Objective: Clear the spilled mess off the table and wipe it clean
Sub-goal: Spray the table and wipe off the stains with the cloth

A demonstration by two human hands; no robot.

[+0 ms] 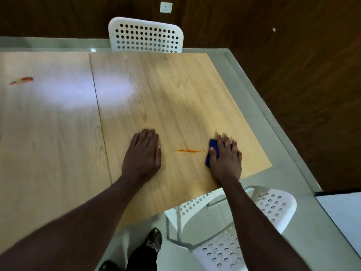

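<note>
Wooden table [175, 94]: hard, flat laminate-looking top, probably low friction, so a wipe should glide. A bright glare patch left of centre washes out the surface there, and thin residue under it can't be ruled out.

Left hand [143, 153]: flat on the tabletop, fingers straight and together, holding nothing. Looks like a brace.

Right hand [226, 159]: palm down, fingers spread and straight, pressing the blue cloth [212, 147] onto the table near the right edge.

The cloth looks soft, light and compliant. It's best driven by flat palm pressure, not a pinch, and it likely bunches if pushed from one corner. Most of it is hidden under the hand, with only the left edge showing. Its full size, fold and wetness can't be told.

Orange streak [187, 151]: thin line between the hands, just left of the cloth. Whether it's powder or paste is unclear, so it may smear.

Red smear [22, 80]: far left, well apart from both hands, blurred, makeup unclear.
</note>
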